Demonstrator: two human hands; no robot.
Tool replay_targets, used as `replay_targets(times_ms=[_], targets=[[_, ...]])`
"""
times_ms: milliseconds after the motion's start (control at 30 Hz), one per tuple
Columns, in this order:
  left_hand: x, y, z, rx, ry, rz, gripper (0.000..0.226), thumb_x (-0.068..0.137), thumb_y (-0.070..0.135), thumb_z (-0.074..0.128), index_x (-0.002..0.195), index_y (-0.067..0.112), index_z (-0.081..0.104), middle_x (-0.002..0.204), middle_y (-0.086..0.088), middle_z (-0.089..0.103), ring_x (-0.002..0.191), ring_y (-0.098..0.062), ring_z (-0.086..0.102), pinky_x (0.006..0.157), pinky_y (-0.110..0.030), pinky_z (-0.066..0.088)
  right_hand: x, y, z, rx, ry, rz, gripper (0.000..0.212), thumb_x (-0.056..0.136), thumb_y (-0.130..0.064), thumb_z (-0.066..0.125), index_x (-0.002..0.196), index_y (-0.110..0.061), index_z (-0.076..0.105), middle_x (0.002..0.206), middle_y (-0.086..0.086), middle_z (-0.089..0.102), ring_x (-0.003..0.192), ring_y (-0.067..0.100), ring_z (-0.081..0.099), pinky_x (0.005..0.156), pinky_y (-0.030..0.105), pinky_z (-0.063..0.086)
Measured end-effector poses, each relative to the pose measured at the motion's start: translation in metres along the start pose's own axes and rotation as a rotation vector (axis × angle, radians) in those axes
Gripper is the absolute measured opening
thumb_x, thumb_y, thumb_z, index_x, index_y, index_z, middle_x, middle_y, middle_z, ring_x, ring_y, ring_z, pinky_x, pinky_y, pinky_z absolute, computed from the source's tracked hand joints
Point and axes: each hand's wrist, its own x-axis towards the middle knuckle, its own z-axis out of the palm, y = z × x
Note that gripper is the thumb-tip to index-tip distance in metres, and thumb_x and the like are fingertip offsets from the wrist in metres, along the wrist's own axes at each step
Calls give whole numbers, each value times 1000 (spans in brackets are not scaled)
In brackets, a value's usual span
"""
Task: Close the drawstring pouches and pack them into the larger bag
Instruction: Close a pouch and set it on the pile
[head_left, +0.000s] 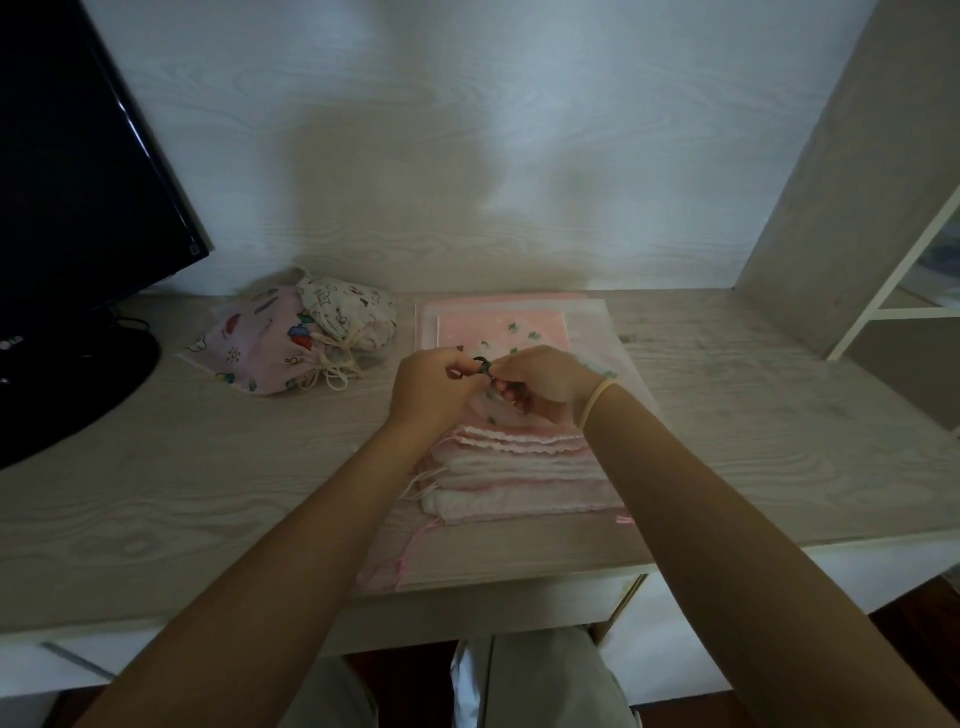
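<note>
My left hand (431, 387) and my right hand (540, 384) meet above a stack of flat pink and white drawstring pouches (519, 467) on the desk. Both pinch a small dark piece (482, 367), perhaps a cord stopper, at the top of a pale translucent pouch (491, 410) printed with green shapes. A flat pink bag (498, 325) lies behind the hands. To the left lie two closed pouches: a pink one with strawberry prints (254, 353) and a cream one with small figures (353, 312), their cords tied.
A black monitor (78, 171) on a round base (67, 384) fills the left side. A white shelf frame (893, 291) stands at the right. The pale wood desk (208, 493) has its front edge near my knees.
</note>
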Motion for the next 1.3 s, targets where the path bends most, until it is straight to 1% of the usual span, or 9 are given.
replay_targets(times_ms=[167,333,500,700,867,1000,1100,1233,1300], targets=[[0,-1,-4,-35,-12,-60,4,78,15,79,81,16,76,78,4,70,73,-12,65,69,-26,52,-4,0,-5,-21,50,-14,12,89,1,61,95,1,71,71,10,64,60,14,54,58,25,43],[4,3,-11,11,-178,-111,12,90,18,58,79,18,61,77,-2,63,69,-18,59,64,-32,46,3,8,-5,-126,292,-84,11,82,-3,71,91,-6,76,85,13,73,74,19,63,74,28,56],[2,-1,-17,212,-289,-64,22,97,23,48,85,6,57,74,-3,54,66,-18,48,59,-30,36,3,11,-2,-296,467,-111,9,84,-7,70,76,-7,71,61,1,64,52,10,54,55,19,47],[1,-10,-28,549,-349,20,16,93,22,51,80,14,56,80,-3,59,72,-23,53,63,-33,45,4,6,-3,-623,570,-163,8,88,-9,65,90,-4,70,90,9,67,81,17,57,78,26,48],[-1,-4,-38,717,-395,34,15,94,27,53,82,20,57,84,2,56,78,-22,56,64,-31,44,1,4,3,-674,557,-192,8,89,-7,64,91,-3,70,98,11,69,94,23,62,80,23,45],[1,3,-43,784,-351,50,11,87,28,63,77,27,59,86,3,56,80,-21,57,66,-29,45,-2,5,1,-666,503,-202,7,87,-11,66,87,-7,72,86,6,69,84,20,63,83,29,52],[5,12,-41,659,-304,159,17,81,31,73,96,29,65,97,6,54,85,-17,58,71,-32,50,-5,2,-3,-684,484,-216,12,87,-17,69,91,-8,75,86,0,65,80,14,58,77,24,46],[9,31,-23,695,-505,238,42,77,40,75,117,39,63,105,5,43,89,-18,54,72,-33,48,-8,-2,-3,-669,477,-231,15,88,-21,67,93,-11,77,91,1,69,82,13,59,75,23,45],[12,34,-9,775,-537,248,32,80,39,72,112,36,67,102,5,42,89,-21,56,70,-31,44,-11,-3,-7,-688,514,-235,17,89,-22,65,94,-11,76,99,3,72,85,15,61,74,22,44]])
